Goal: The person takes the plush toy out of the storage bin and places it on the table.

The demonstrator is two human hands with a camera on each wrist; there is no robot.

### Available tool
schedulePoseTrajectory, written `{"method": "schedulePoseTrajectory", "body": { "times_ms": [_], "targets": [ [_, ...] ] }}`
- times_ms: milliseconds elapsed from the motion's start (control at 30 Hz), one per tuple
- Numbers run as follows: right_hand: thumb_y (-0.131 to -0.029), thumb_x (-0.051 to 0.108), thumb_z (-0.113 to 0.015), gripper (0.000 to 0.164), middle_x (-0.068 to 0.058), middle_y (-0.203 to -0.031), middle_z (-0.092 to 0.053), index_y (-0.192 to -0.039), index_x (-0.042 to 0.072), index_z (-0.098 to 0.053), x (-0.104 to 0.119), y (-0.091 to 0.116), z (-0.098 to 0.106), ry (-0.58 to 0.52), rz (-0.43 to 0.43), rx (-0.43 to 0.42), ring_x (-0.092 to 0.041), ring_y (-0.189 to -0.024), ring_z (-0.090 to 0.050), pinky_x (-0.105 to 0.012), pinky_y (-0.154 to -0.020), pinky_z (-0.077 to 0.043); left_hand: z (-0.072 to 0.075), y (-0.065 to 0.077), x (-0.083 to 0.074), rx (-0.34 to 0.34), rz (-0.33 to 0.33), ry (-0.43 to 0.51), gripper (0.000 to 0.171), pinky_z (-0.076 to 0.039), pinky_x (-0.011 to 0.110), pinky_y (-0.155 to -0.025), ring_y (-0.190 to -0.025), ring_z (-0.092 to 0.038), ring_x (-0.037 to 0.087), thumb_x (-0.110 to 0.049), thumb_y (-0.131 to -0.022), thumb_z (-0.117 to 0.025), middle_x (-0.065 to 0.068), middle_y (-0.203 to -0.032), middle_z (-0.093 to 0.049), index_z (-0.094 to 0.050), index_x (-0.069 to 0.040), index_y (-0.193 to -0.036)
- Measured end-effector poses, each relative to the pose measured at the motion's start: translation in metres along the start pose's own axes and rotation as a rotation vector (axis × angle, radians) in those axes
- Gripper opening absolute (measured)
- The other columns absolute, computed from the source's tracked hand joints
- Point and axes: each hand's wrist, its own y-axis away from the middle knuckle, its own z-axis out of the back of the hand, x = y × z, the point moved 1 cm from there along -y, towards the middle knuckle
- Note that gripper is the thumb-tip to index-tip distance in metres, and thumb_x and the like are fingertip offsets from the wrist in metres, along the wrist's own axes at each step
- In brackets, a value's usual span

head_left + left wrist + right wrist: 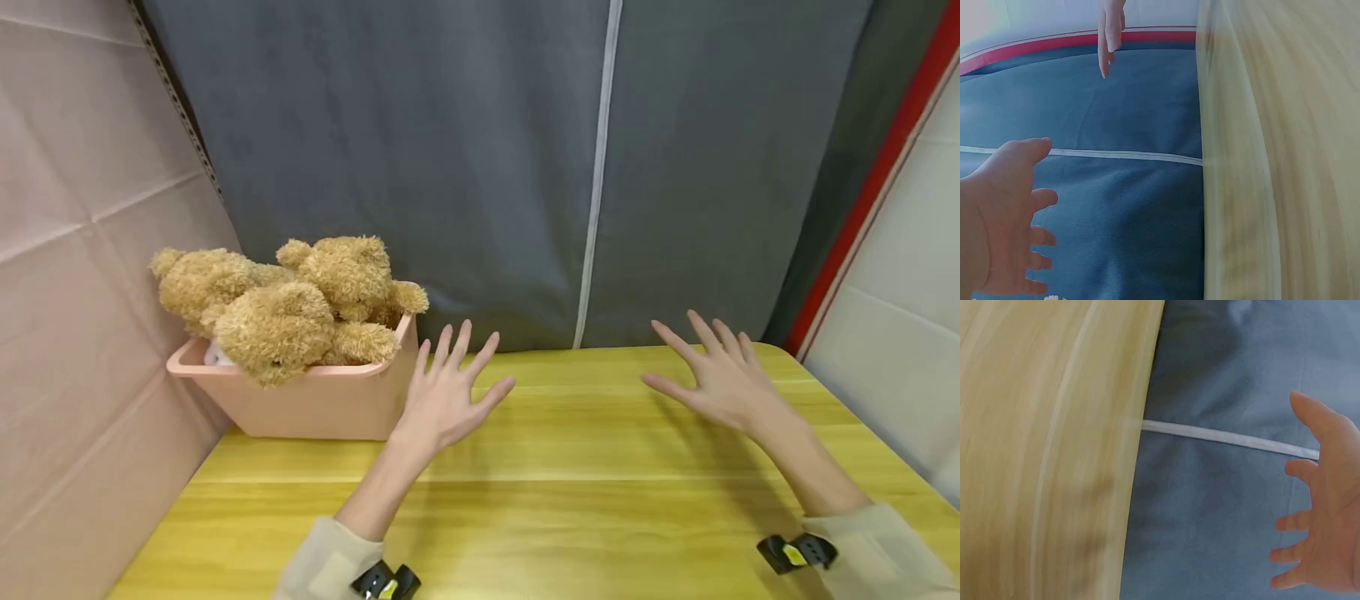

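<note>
My left hand point(444, 400) hovers over the wooden table point(570, 500) with its fingers spread, just right of a pink bin point(322, 408). Several fluffy tan teddy bears point(273, 329) are heaped in that bin, their heads and arms rising over its rim. Farther right, my right hand point(723, 379) is held above the table, fingers fanned out and holding nothing. In the left wrist view the left hand point(1004, 219) shows an empty palm. The right wrist view likewise shows the right hand point(1329, 512) with nothing in it.
A dark grey curtain point(420, 150) with a pale vertical strip hangs behind the table. Pinkish cloth point(82, 292) lines the left side. On the right stand a white panel point(900, 333) and a red edge strip point(873, 183). Something white point(216, 356) peeks out under the bears.
</note>
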Motion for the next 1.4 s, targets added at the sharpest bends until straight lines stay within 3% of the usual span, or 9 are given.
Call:
{"method": "schedulePoseTrajectory", "body": {
  "times_ms": [200,533,667,833,1067,1400],
  "targets": [
    [-0.081,0.066,-0.049,0.079,-0.023,-0.148,-0.012,-0.146,0.035,-0.016,0.014,-0.005,0.008,-0.009,0.016,-0.020,-0.051,-0.126,-0.015,-0.068,-0.096,-0.008,0.015,0.001,-0.002,-0.036,-0.019,0.023,0.066,0.000,0.046,-0.108,-0.138,-0.004,0.026,-0.072,-0.086,-0.019,0.001,-0.152,-0.007,-0.009,-0.042,-0.144],
    [-0.081,0.065,-0.050,0.078,-0.019,-0.150,-0.010,-0.145,0.038,-0.015,0.036,-0.019,0.016,-0.068,0.032,-0.062,-0.049,-0.128,-0.015,-0.064,-0.100,-0.008,0.043,0.008,0.004,-0.221,-0.048,0.045,0.063,-0.017,0.047,-0.106,-0.135,-0.020,0.026,-0.067,-0.087,-0.028,0.005,-0.149,-0.024,-0.015,-0.042,-0.144],
    [-0.082,0.065,-0.049,0.077,-0.018,-0.150,-0.008,-0.145,0.039,-0.014,0.045,-0.025,0.019,-0.108,0.027,-0.063,-0.048,-0.130,-0.014,-0.063,-0.101,-0.010,0.048,0.012,0.009,-0.276,-0.042,0.073,0.060,-0.022,0.051,-0.103,-0.131,-0.028,0.029,-0.064,-0.089,-0.033,0.008,-0.145,-0.030,-0.017,-0.043,-0.143],
    [-0.082,0.066,-0.047,0.075,-0.015,-0.151,-0.007,-0.144,0.043,-0.012,0.058,-0.031,0.020,-0.137,0.022,-0.066,-0.045,-0.131,-0.015,-0.065,-0.097,-0.015,0.051,0.017,0.014,-0.301,-0.029,0.112,0.057,-0.027,0.054,-0.099,-0.130,-0.028,0.031,-0.061,-0.089,-0.035,0.008,-0.144,-0.032,-0.020,-0.044,-0.142],
    [-0.082,0.066,-0.048,0.074,-0.013,-0.150,-0.012,-0.144,0.041,-0.017,0.070,-0.035,0.020,-0.181,0.028,-0.094,-0.046,-0.126,-0.027,-0.067,-0.091,-0.025,0.058,0.023,0.023,-0.403,-0.039,0.156,0.056,-0.032,0.052,-0.096,-0.123,-0.039,0.029,-0.052,-0.090,-0.043,0.010,-0.137,-0.041,-0.031,-0.035,-0.142],
    [-0.082,0.062,-0.052,0.071,-0.014,-0.142,-0.028,-0.142,0.041,-0.022,0.085,-0.046,0.028,-0.244,0.074,-0.177,-0.039,-0.116,-0.041,-0.060,-0.082,-0.038,0.072,0.033,0.041,-0.557,-0.022,0.219,0.052,-0.036,0.051,-0.089,-0.114,-0.045,0.030,-0.040,-0.087,-0.053,0.010,-0.128,-0.047,-0.044,-0.025,-0.136]
  ]
}}
